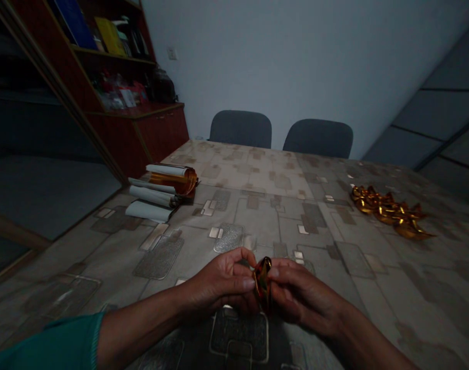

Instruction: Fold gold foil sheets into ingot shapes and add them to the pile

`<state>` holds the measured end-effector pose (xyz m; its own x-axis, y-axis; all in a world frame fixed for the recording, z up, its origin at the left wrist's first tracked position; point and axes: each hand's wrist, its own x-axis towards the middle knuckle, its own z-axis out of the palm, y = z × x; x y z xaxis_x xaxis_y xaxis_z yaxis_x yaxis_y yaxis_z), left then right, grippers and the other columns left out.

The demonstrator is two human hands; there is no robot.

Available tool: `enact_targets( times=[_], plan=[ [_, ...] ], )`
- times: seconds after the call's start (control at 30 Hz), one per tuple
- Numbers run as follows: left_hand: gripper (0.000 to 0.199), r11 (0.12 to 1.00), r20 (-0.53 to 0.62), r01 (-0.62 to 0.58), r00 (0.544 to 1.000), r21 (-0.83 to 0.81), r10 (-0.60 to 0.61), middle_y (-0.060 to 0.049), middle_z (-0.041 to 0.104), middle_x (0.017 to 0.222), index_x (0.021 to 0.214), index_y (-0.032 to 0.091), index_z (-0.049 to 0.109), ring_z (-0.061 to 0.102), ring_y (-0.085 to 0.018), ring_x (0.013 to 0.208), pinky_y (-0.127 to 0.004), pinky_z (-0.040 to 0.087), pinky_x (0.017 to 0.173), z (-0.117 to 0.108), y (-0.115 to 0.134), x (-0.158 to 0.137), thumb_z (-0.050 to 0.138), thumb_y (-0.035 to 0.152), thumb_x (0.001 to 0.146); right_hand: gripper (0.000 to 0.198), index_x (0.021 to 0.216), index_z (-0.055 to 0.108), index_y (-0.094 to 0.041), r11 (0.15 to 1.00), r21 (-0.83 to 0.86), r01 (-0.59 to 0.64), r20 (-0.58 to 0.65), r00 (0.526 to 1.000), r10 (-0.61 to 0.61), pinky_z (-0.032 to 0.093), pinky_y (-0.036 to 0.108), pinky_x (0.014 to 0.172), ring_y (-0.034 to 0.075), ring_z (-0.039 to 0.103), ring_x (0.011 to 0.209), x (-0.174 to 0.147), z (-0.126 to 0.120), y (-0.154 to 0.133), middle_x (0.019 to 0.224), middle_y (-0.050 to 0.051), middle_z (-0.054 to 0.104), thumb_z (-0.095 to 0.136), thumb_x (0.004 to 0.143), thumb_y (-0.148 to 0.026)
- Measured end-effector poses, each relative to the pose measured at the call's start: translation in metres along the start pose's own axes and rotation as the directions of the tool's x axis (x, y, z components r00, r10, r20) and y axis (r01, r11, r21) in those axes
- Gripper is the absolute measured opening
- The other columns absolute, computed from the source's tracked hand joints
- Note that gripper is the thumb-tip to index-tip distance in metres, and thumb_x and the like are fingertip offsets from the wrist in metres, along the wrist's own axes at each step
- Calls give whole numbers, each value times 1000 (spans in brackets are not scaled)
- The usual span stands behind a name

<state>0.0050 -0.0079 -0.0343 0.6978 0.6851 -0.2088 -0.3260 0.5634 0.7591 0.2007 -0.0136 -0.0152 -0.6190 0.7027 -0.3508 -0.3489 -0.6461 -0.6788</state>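
Observation:
A small folded piece of shiny gold paper is held upright between my two hands, over the near edge of the table. My left hand pinches its left side with thumb and fingers. From the right, my right hand grips the other side, fingers curled around it. Several finished-looking gold paper ingots lie in a cluster at the right of the table. On the left lies a stack of curled gold paper sheets with pale backs.
A patterned cloth covers the table. Two grey chairs stand at its far side by the wall. At the back left is a wooden cabinet with loaded shelves.

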Motion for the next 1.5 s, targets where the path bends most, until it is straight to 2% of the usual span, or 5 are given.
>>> enact_targets(
  times=[0.2,0.47,0.73,1.03,1.5],
  plan=[
    [42,999,-2,31,1000,-10,-31,-3,70,73,95,17,53,67,-13,56,-18,49,51,-2,-2,1,85,32,72,25,77,63,-13,999,-31,-35,48,998,36,28,13,33,3,38,34,2,-4,6,49,-4,57,78,75,-34],
    [43,999,-42,-42,998,-9,42,-3,69,78,106,19,50,66,-13,60,-21,50,58,5,-3,2,79,35,79,26,81,66,-12,1000,-25,2,31,1000,-1,29,14,35,3,41,35,4,-6,7,51,-3,59,77,77,-36],
    [34,999,-79,-34,996,-10,33,0,66,71,84,17,53,63,-10,57,-20,48,55,2,-4,1,83,32,74,22,74,65,-13,999,-22,25,-10,1000,-25,32,15,37,4,42,38,3,-5,6,50,-3,56,76,78,-32],
    [43,996,-33,-73,997,51,75,4,65,63,88,19,50,55,-6,47,-14,36,43,-5,-7,7,86,35,71,22,72,64,-14,1000,-17,22,9,1000,-22,31,15,36,4,38,36,3,-5,8,47,-4,55,77,77,-32],
    [52,999,8,-34,999,38,34,3,66,67,93,19,47,52,-6,48,-15,33,46,-3,-4,4,89,33,65,22,73,67,-13,1000,-4,-27,12,1000,27,31,13,38,3,41,38,3,-1,7,51,-3,58,79,75,-31]
  ],
)
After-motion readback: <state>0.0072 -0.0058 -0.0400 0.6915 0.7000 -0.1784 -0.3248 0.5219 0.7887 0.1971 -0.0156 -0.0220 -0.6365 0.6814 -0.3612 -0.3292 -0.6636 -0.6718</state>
